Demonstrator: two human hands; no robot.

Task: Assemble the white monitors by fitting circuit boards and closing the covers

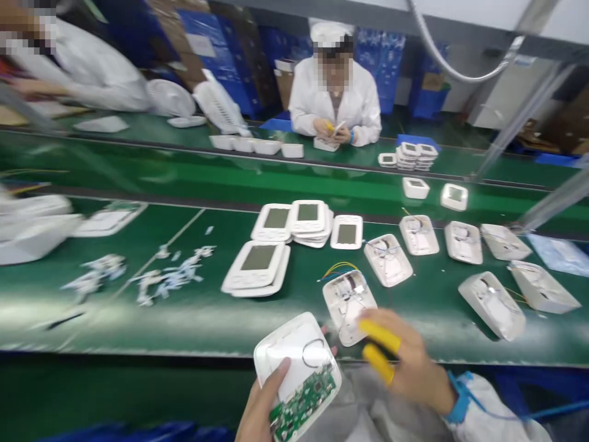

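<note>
My left hand [263,402] grips a white plastic panel [288,356], tilted, with its inner side facing me. A green circuit board [306,399] sits along its lower edge, and a thin dark wire loops over the white part. Slightly blurred, my right hand [407,359] is open beside the panel, apart from it, with yellow finger cots on two fingers and a blue band at the wrist. Just beyond those fingers, a white back shell [343,307] lies on the green bench, its hollow side up, with coloured wires and a round part inside. The fingertips partly overlap its edge in view.
Stacked white units with grey screens [257,258] stand mid-bench. More open shells [492,304] lie to the right. Small connectors with wires [170,276] are scattered left. Across a green conveyor [230,184], a co-worker [335,92] handles a part; another person's sleeve [92,61] shows at upper left.
</note>
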